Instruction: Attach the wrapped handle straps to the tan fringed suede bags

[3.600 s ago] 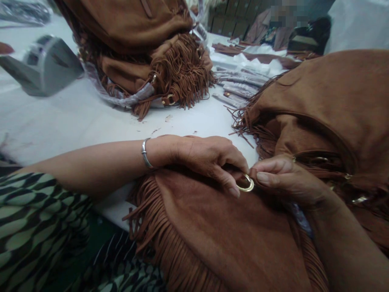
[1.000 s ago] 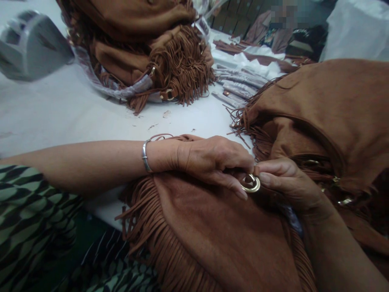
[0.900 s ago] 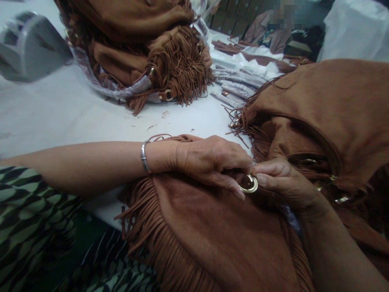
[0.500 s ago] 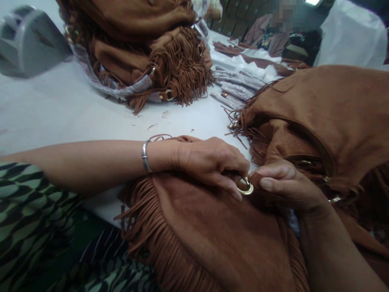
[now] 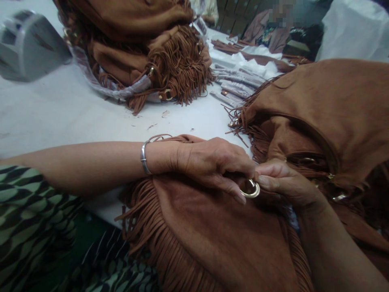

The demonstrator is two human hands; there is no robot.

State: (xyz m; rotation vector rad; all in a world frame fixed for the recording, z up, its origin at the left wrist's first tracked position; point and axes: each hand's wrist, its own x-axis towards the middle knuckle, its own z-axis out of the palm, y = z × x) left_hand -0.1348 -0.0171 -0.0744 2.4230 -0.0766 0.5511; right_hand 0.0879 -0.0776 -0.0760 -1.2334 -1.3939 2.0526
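A brown suede bag (image 5: 225, 231) with long fringe lies in front of me, under both hands. My left hand (image 5: 215, 166), with a silver bangle at the wrist, is closed on a gold metal ring (image 5: 252, 194) above the bag's upper right part. Its thumb lies against the ring's left side; the other fingertips are partly hidden. From the right, my right hand (image 5: 282, 182) pinches close beside the ring. A bit of brown strap shows between its thumb and forefinger, mostly covered. Whether the strap passes through the ring I cannot tell.
Another brown fringed bag (image 5: 328, 105) stands close on the right. More bags (image 5: 127, 56) are piled at the back left, beside a grey tape dispenser-like object (image 5: 33, 44). Wrapped straps (image 5: 237, 83) lie farther back on the white table (image 5: 100, 125). A person (image 5: 267, 30) is beyond.
The gold ring and my left fingers have shifted slightly right. My right thumb and fingers have come closer to the left hand, covering more of the strap.
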